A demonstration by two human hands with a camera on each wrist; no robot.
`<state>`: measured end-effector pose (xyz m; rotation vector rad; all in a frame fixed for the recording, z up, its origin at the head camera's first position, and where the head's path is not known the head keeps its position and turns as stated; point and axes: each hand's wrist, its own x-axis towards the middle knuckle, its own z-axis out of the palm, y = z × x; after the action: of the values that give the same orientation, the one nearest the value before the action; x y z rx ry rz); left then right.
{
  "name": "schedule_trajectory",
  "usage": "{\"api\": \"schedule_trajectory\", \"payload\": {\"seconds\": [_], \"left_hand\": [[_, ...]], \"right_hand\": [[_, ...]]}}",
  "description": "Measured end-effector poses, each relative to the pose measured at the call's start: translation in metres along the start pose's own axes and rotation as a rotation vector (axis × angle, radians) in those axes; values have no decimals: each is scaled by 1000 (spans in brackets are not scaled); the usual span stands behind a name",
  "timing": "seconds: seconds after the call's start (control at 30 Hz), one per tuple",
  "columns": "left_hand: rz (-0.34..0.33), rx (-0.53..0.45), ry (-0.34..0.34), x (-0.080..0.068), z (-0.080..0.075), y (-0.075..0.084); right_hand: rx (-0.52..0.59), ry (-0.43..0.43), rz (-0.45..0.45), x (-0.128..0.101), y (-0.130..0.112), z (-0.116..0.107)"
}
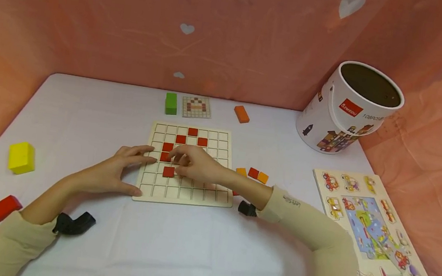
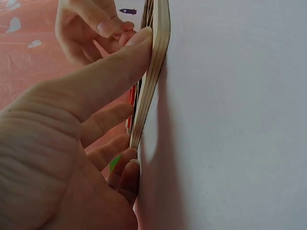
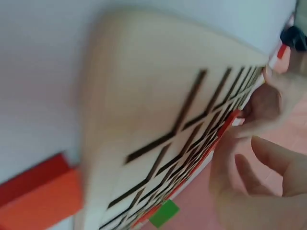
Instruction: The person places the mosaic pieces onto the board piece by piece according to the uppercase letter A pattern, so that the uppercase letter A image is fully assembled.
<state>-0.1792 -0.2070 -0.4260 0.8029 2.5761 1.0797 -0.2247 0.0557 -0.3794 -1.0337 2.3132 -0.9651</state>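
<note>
The left hand is seen very close up. Its thumb is pressed flat against the thin edge of a pale wooden board. Its other fingers are curled at the same edge, lower down. The board is laid on a white bench. Red bits and a small green bit are seen past the fingers. The right hand is seen at the top, with its fingers bent near the board.

You sit at a table under a white cloth, closed in behind and on both sides by a pink drape printed with pale hearts, all of it in soft, even light without hard shadows.
</note>
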Motion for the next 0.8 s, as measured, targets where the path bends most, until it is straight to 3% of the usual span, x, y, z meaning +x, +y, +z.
{"api": "schedule_trajectory", "payload": {"seconds": [0.17,0.3,0.47,0.8], "left_hand": [[4,5,6,0,-1,1],[12,10,9,-1,-1,1],[10,10,11,-1,0,1],[20,-9,1,-1,-1,3]], "right_hand": [[-568,-48,-108,-21,-2,9],[-824,-137,-133,-33,-2,16],[-869,-200,-121,-37,0,20],[-734,-249,-62,-26,2,19]]}}
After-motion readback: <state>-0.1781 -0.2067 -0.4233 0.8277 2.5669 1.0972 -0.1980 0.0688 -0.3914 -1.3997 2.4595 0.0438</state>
